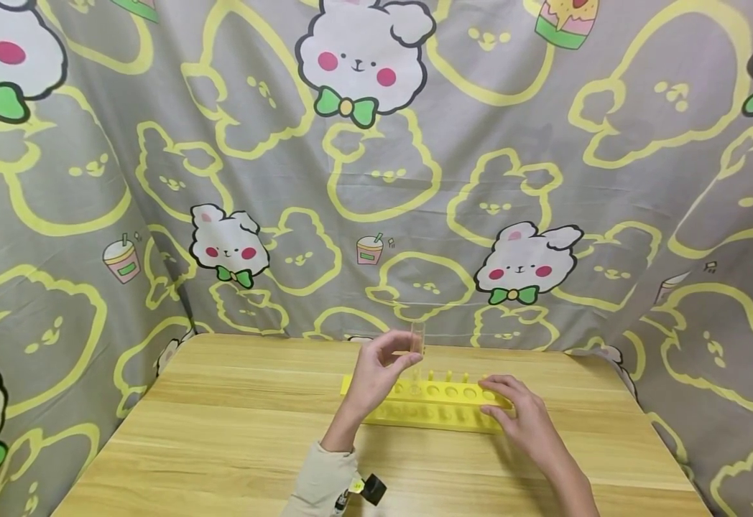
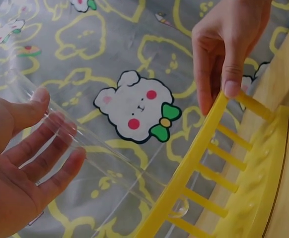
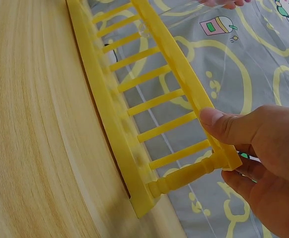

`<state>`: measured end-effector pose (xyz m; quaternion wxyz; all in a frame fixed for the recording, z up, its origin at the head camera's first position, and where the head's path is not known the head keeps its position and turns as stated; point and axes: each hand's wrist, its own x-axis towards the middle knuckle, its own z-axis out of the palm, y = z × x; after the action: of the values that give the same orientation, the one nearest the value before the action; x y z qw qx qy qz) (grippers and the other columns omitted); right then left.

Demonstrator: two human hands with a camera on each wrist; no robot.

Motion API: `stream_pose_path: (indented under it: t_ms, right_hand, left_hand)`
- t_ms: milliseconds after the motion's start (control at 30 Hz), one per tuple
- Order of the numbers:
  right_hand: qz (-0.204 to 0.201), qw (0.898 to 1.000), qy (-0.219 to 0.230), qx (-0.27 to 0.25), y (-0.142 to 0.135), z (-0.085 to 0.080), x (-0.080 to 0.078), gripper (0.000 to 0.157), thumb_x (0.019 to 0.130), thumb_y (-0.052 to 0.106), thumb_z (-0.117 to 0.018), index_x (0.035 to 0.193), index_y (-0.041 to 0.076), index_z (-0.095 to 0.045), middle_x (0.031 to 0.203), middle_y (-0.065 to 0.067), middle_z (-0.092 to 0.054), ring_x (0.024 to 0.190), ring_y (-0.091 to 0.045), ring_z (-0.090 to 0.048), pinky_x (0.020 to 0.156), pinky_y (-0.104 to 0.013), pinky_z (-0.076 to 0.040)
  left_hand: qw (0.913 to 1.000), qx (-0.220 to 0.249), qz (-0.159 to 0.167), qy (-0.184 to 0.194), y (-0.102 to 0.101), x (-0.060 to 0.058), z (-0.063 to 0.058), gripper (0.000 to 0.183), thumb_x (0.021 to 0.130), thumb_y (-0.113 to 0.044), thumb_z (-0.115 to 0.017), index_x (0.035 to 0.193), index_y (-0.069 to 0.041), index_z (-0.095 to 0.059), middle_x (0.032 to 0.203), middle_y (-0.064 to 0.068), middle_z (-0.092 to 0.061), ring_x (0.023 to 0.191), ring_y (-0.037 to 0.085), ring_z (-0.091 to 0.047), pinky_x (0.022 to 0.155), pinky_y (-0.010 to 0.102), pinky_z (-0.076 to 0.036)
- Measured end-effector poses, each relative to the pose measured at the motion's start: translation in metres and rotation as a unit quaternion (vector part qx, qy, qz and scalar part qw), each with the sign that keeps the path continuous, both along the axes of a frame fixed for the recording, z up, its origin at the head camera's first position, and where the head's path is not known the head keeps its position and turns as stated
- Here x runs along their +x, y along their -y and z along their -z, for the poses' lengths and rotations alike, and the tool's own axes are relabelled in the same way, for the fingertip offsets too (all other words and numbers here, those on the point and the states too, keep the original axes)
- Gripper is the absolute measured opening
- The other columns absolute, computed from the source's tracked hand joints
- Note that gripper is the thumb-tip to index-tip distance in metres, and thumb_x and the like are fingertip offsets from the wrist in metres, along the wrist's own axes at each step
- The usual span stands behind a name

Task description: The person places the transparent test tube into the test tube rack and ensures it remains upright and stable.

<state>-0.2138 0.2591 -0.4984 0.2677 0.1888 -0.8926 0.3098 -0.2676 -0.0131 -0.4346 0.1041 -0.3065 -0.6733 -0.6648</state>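
A clear test tube (image 1: 418, 334) stands above the yellow test tube rack (image 1: 450, 391). My left hand (image 1: 376, 370) pinches it between thumb and fingers. In the left wrist view, the rounded lower end of the tube (image 2: 119, 158) pokes just through a hole in the rack's top bar, tilted in that view. My right hand (image 1: 524, 415) grips the right end of the top bar, thumb on the near side and fingers behind it, as the right wrist view shows. Thin pegs (image 3: 157, 126) join the rack's top bar and base.
The rack rests on a wood-grain table (image 1: 234, 402). A grey curtain (image 1: 389, 179) with cartoon rabbits hangs behind the table and on both sides. A small black object (image 1: 373, 490) is at the left sleeve's cuff.
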Motion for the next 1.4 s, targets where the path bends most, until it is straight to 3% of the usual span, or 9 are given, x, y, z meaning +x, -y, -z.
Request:
stream_pose_path:
  t_ms: [933, 1167, 1400]
  right_hand:
    - [0.0, 1.0, 0.011, -0.002, -0.001, 0.0, 0.0, 0.042, 0.075, -0.004, -0.087, 0.115, 0.002, -0.074, 0.118, -0.011, -0.069, 0.105, -0.033, -0.069, 0.086, -0.049, -0.058]
    - [0.005, 1.0, 0.016, -0.002, -0.001, -0.001, 0.001, 0.043, 0.076, -0.003, -0.087, 0.116, 0.003, -0.074, 0.119, -0.01, -0.069, 0.107, -0.032, -0.069, 0.087, -0.05, -0.058]
    - [0.005, 1.0, 0.02, -0.001, 0.0, 0.0, 0.001, 0.043, 0.076, -0.003, -0.087, 0.117, 0.003, -0.074, 0.119, -0.01, -0.069, 0.107, -0.031, -0.069, 0.087, -0.049, -0.058]
  left_hand:
    - [0.9985, -0.048, 0.011, 0.026, 0.004, -0.003, 0.002, 0.021, 0.093, -0.004, -0.076, 0.113, -0.001, -0.071, 0.107, 0.016, -0.072, 0.1, 0.028, -0.071, 0.08, 0.03, -0.061]
    - [0.9975, -0.061, 0.012, 0.035, 0.005, 0.016, -0.025, 0.02, 0.092, 0.005, -0.072, 0.111, 0.009, -0.068, 0.107, 0.023, -0.071, 0.1, 0.036, -0.07, 0.079, 0.026, -0.06]
    - [0.9966, -0.073, 0.015, 0.035, 0.007, 0.013, -0.022, 0.019, 0.092, 0.005, -0.073, 0.11, 0.008, -0.069, 0.105, 0.022, -0.072, 0.098, 0.036, -0.071, 0.079, 0.026, -0.06]
